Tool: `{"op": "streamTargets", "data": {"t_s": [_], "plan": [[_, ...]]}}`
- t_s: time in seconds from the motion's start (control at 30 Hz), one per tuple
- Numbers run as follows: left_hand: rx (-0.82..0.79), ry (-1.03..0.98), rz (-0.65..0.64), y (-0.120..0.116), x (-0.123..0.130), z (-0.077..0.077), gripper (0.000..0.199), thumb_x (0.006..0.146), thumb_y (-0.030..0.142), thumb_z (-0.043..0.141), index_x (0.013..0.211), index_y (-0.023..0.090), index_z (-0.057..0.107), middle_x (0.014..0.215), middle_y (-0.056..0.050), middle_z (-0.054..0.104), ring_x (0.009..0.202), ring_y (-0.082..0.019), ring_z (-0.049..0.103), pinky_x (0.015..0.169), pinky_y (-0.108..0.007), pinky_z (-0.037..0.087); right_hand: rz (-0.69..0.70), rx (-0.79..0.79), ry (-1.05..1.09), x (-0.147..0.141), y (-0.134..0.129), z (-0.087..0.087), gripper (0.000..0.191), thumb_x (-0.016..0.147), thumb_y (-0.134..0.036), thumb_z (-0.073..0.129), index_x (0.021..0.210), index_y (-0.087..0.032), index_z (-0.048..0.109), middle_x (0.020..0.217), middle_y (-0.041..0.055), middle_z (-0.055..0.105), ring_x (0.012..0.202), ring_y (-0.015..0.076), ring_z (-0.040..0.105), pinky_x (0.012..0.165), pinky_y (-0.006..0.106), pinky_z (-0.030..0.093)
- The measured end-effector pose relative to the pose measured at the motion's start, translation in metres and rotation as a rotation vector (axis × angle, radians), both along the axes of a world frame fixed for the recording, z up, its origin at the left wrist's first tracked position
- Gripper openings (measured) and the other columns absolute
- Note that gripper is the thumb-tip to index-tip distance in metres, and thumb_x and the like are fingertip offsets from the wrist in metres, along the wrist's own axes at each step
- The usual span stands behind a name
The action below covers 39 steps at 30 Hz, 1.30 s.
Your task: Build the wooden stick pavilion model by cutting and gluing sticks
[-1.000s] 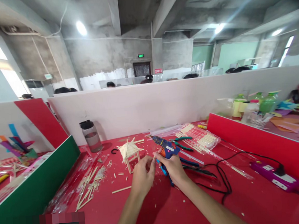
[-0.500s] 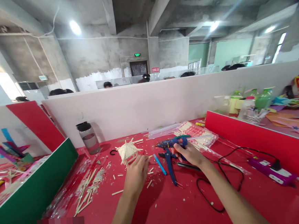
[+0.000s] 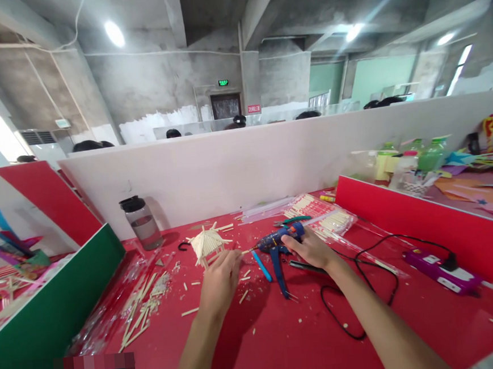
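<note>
Pinched between the fingertips of my left hand [image 3: 222,278] is a small wooden stick [image 3: 245,252]. Just behind that hand stands a little stick house [image 3: 208,243] with a pointed roof. My right hand [image 3: 309,249] is wrapped round a blue glue gun [image 3: 278,238], whose nozzle points left and lies at the stick's end; whether they touch is too small to tell. A blue pen [image 3: 262,266] lies below the nozzle. Beside it is the dark blue stand or clamp [image 3: 279,272], under the gun.
Cut sticks [image 3: 140,318] and plastic wrap lie left on the red table [image 3: 259,348]. A bottle [image 3: 141,222] stands behind. Packed sticks [image 3: 335,222] lie back right. A black cable [image 3: 396,278] runs to a purple power strip [image 3: 443,271]. Green [image 3: 63,295] and red [image 3: 420,227] dividers flank the workspace.
The glue gun has come down and left, so its nozzle is now at the stick in my left hand. The camera view has shifted slightly.
</note>
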<state>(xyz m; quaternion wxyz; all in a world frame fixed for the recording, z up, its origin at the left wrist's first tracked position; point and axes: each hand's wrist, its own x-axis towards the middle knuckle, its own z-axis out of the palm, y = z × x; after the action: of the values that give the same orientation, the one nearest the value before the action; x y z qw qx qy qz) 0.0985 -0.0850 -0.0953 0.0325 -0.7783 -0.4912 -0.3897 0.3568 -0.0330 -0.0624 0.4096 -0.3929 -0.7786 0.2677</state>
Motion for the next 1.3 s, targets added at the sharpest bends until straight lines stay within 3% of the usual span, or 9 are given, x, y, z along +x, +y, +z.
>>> {"op": "streamTargets", "data": {"t_s": [0.37,0.57,0.8,0.97,1.03,1.3], "plan": [[-0.015,-0.021,-0.007,-0.003,-0.001,0.004,0.026,0.097,0.025,0.04,0.102,0.022,0.065,0.093,-0.007,0.07,0.086,-0.019,0.066,0.079,-0.029,0.049,-0.035,0.068,-0.005,-0.003,0.0,0.001,0.044,0.09,-0.052,0.048,0.058,-0.022,0.051,0.046,-0.0008,0.049,0.059,0.02,0.055,0.059,0.029,0.04],[-0.02,-0.005,-0.001,-0.003,0.0,0.006,0.027,0.097,0.027,0.039,0.102,0.022,0.065,0.092,-0.007,0.07,0.085,-0.019,0.066,0.078,-0.03,0.05,-0.005,0.096,-0.022,-0.004,0.001,0.0,0.044,0.09,-0.051,0.049,0.058,-0.021,0.05,0.053,-0.0011,0.052,0.057,0.0176,0.051,0.06,0.029,0.038],[-0.054,-0.055,0.022,-0.001,0.001,0.005,0.024,0.096,0.028,0.042,0.097,0.021,0.064,0.09,-0.006,0.07,0.083,-0.019,0.065,0.076,-0.03,0.047,0.009,0.002,-0.006,0.0,0.002,-0.002,0.045,0.09,-0.052,0.051,0.058,-0.02,0.053,0.053,-0.001,0.052,0.055,0.0163,0.05,0.057,0.028,0.037],[-0.119,-0.208,-0.003,-0.003,0.009,0.01,0.023,0.094,0.033,0.047,0.087,0.019,0.064,0.08,-0.004,0.068,0.071,-0.017,0.061,0.067,-0.027,0.044,0.037,-0.087,0.067,0.003,0.001,-0.006,0.046,0.09,-0.057,0.047,0.081,-0.018,0.07,0.062,0.002,0.059,0.057,0.0169,0.053,0.055,0.028,0.039],[-0.188,-0.309,-0.009,-0.003,0.013,0.011,0.027,0.093,0.037,0.049,0.079,0.018,0.062,0.07,-0.002,0.064,0.062,-0.015,0.056,0.06,-0.025,0.041,0.04,-0.082,0.084,0.002,0.001,-0.007,0.047,0.09,-0.058,0.047,0.082,-0.018,0.071,0.064,0.0029,0.06,0.058,0.0178,0.054,0.055,0.028,0.04],[-0.428,-0.639,-0.115,0.001,0.021,0.006,0.035,0.086,0.048,0.055,0.071,0.017,0.056,0.055,0.002,0.055,0.051,-0.012,0.049,0.052,-0.023,0.037,0.022,0.153,-0.013,-0.004,0.002,-0.007,0.032,0.089,-0.051,0.053,0.076,-0.022,0.055,0.073,0.0008,0.058,0.07,0.0192,0.055,0.069,0.031,0.042]]}}
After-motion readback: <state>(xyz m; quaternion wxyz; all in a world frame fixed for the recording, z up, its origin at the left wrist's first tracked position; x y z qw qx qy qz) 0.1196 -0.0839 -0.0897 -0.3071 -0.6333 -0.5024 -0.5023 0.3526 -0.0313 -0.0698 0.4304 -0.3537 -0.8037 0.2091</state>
